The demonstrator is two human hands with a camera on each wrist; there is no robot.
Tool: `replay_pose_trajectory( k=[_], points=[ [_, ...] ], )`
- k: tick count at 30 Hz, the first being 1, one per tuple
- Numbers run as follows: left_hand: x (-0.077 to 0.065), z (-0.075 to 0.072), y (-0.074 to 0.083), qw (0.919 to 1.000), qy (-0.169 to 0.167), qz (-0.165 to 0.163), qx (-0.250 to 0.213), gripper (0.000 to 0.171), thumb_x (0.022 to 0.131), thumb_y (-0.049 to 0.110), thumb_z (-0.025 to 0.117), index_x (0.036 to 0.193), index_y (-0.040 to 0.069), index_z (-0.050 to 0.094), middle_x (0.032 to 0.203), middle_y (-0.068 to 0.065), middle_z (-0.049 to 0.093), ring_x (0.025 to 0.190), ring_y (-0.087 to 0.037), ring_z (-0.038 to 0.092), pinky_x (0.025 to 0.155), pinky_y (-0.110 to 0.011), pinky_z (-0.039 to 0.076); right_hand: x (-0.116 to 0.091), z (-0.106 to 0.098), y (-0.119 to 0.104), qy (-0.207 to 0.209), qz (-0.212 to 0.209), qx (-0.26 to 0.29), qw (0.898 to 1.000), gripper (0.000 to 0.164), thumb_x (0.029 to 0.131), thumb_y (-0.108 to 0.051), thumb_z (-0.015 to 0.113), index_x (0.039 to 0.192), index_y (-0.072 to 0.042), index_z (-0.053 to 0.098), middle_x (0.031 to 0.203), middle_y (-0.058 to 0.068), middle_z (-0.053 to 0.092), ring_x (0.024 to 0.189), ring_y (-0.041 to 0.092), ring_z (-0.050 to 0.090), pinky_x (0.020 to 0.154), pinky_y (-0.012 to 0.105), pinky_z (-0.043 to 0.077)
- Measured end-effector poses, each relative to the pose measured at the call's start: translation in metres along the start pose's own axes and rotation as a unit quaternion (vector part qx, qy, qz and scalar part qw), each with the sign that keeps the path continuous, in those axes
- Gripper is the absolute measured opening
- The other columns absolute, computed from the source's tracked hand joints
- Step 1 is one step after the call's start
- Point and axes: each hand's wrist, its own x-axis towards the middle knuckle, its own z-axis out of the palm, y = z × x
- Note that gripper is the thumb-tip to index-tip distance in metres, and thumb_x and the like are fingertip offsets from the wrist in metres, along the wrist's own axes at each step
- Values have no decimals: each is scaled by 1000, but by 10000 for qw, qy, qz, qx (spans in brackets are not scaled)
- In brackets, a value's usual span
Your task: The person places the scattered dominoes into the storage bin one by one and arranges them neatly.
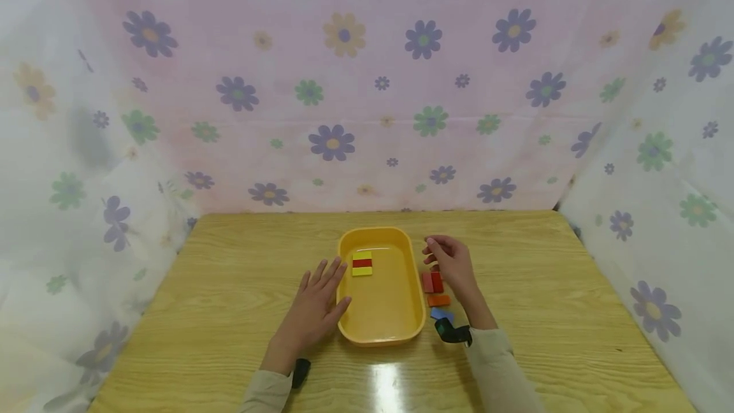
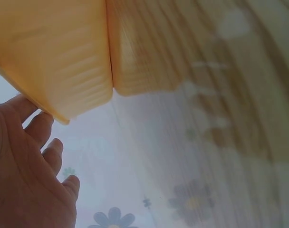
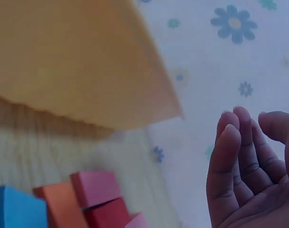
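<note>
My left hand [image 1: 314, 311] rests on the left rim of a yellow plastic tray [image 1: 381, 340], its fingers straight and spread. In the left wrist view the fingertips touch the tray's rim [image 2: 52, 115]. My right hand [image 1: 455, 266] is raised off the tray's right side with fingers loosely bent. The right wrist view shows nothing between thumb and fingers. Near it on the table are a pink block [image 1: 427, 283], a red block [image 1: 438, 282], an orange block [image 1: 439, 301] and a blue block [image 1: 442, 314]. Inside the tray, a red block [image 1: 362, 263] lies between two yellow blocks [image 1: 362, 272].
The wooden table [image 1: 246, 273] is bounded by a flowered cloth [image 1: 367, 171] at the back and sides. Another pink block [image 3: 137, 222] shows partly in the right wrist view. A wrist camera [image 1: 451, 331] hangs over the blue block.
</note>
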Motion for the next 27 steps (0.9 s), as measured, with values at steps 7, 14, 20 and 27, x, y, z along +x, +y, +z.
replay_pose_trajectory(
  k=[7, 14, 20, 27],
  points=[
    [0, 2, -3, 10000, -54, -71, 12, 66, 104, 41, 54, 160, 12, 35, 167, -5, 26, 156, -35, 20, 122, -65, 14, -6, -11, 20, 208, 360, 86, 9991, 37, 106, -24, 56, 123, 8, 64, 103, 24, 70, 76, 21, 68, 65, 25, 59],
    [0, 4, -2, 9998, -30, -56, -206, 66, 104, 40, 54, 160, 10, 34, 167, -7, 27, 155, -36, 20, 122, -66, 12, -12, -22, 31, 384, 633, -85, 9972, 39, 106, -26, 56, 124, 7, 65, 104, 21, 72, 79, 20, 69, 68, 24, 60],
    [1, 2, -1, 9998, -68, -63, -202, 66, 104, 41, 54, 160, 11, 33, 167, -6, 26, 156, -35, 19, 122, -65, 12, -17, -29, 38, 442, 674, -454, 9957, 39, 106, -28, 55, 125, 5, 65, 107, 22, 72, 82, 18, 69, 70, 24, 59],
    [1, 3, -4, 9999, -120, -30, -102, 67, 105, 44, 52, 161, 13, 32, 168, -3, 24, 157, -33, 17, 124, -62, 12, -23, -35, 36, 247, 583, -999, 9930, 33, 106, -24, 56, 123, 3, 66, 108, 22, 72, 90, 26, 70, 74, 28, 61]
  ],
)
